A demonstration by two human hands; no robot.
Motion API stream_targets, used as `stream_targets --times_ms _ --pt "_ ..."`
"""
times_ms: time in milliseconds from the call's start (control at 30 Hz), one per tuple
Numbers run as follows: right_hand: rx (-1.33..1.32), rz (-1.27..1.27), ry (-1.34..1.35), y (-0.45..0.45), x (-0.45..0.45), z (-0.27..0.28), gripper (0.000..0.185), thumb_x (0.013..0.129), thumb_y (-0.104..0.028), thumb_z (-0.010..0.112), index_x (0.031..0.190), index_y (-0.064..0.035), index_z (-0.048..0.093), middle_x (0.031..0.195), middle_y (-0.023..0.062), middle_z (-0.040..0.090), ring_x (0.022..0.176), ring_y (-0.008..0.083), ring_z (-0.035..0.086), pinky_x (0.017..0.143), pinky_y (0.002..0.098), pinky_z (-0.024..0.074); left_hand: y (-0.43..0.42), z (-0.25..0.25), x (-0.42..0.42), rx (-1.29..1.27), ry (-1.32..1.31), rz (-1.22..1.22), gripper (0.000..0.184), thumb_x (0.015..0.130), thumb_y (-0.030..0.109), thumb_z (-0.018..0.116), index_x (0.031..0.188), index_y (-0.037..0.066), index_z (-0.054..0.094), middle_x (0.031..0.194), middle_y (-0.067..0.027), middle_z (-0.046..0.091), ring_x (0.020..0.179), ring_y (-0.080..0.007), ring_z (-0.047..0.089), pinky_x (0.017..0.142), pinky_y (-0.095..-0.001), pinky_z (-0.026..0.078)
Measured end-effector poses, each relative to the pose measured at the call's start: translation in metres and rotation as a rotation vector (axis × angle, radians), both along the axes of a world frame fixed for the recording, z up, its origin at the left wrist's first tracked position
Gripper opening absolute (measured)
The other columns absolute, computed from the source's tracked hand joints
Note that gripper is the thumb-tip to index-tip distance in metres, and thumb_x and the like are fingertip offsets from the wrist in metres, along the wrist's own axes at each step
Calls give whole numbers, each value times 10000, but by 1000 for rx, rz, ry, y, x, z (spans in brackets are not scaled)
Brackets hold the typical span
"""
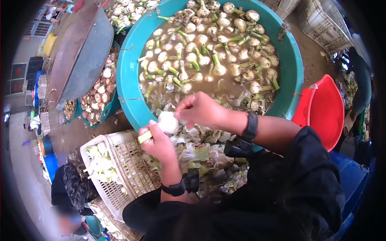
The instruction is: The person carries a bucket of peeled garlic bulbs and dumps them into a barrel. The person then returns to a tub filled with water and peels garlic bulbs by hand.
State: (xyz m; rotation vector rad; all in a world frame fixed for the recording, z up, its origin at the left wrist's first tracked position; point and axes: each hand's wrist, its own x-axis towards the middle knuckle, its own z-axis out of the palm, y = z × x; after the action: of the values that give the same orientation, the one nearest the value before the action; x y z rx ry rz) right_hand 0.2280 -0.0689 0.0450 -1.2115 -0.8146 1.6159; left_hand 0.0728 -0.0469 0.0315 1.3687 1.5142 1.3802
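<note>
My left hand (157, 145) is wrapped round the short green stem of a white garlic bulb (168, 122), which points up and to the right. Beside the bulb, my right hand (203, 109) is closed in a pinch, its fingertips touching or nearly touching the bulb's right side; whether a bit of skin is between them I cannot make out. Behind both hands stands a large green tub (132, 86) of muddy water, full of floating garlic bulbs with cut stems. Loose peeled skins (197, 154) are heaped under my forearms.
At my left is a white plastic crate (132, 160) with clean white bulbs (100, 158) in it. A red basin (327, 114) stands on the right. Farther left are a metal wheelbarrow (86, 56) and baskets of garlic (98, 94). Another person (70, 193) is at lower left.
</note>
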Motion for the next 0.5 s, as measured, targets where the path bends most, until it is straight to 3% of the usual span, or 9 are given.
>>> stream_targets --times_ms 67,167,200,233,267,333,367,433,500 --pt "102 40 -126 -11 11 -12 133 795 -97 606 816 32 627 712 64 614 553 102 572 498 217 486 6 4 -8 3 -24 14 219 850 155 528 688 38 439 638 -19 491 531 -87 483 438 -239 385" --pt "290 -137 -696 -19 44 -59 68 723 -49 605 777 -21 636 746 131 627 616 181 604 562 303 482 20 2 -24 -600 -760 128 213 856 254 494 833 50 552 683 -29 564 522 -111 521 388 -234 384" --pt "225 -90 -907 -17 62 -75 101 720 -85 612 797 -22 631 806 154 620 697 211 608 615 322 482 23 -16 -58 -672 -855 -150 295 864 307 454 946 46 565 752 -47 607 562 -133 571 383 -230 383" --pt "158 -40 -1119 -14 73 -84 140 716 -122 620 816 -23 626 865 177 614 778 240 613 667 340 483 22 -19 -61 -667 -858 -142 295 864 307 454 946 46 565 752 -47 607 562 -133 571 383 -230 383" --pt "330 7 -1150 -16 70 -75 274 770 -176 618 968 12 592 974 191 586 835 229 596 730 357 478 21 -21 -63 -687 -841 -175 309 867 309 445 972 39 552 799 -56 611 615 -142 590 417 -233 403" --pt "250 13 -703 -12 33 -47 381 818 -303 587 1012 25 575 1035 185 572 834 235 593 752 348 469 14 -18 -43 -658 -757 1 334 876 306 425 1027 23 517 918 -75 608 746 -177 616 508 -252 447" --pt "218 122 -459 -9 18 -34 466 844 -390 542 1022 39 570 971 153 598 838 238 584 752 352 466 10 -12 -29 -668 -757 -6 334 876 306 425 1027 23 517 918 -75 608 746 -177 616 508 -252 447" --pt "89 201 -322 -1 -2 -24 447 841 -389 544 977 35 585 879 131 615 733 206 597 661 307 491 3 -4 -9 -586 -592 25 345 883 307 414 1050 18 500 965 -80 596 796 -195 611 544 -261 457" --pt "14 374 218 0 -9 -11 312 858 -297 518 815 -4 615 703 105 604 550 142 541 522 273 437 5 -9 -18 -589 -610 10 310 875 286 422 1027 31 512 910 -78 602 765 -196 603 565 -272 472"
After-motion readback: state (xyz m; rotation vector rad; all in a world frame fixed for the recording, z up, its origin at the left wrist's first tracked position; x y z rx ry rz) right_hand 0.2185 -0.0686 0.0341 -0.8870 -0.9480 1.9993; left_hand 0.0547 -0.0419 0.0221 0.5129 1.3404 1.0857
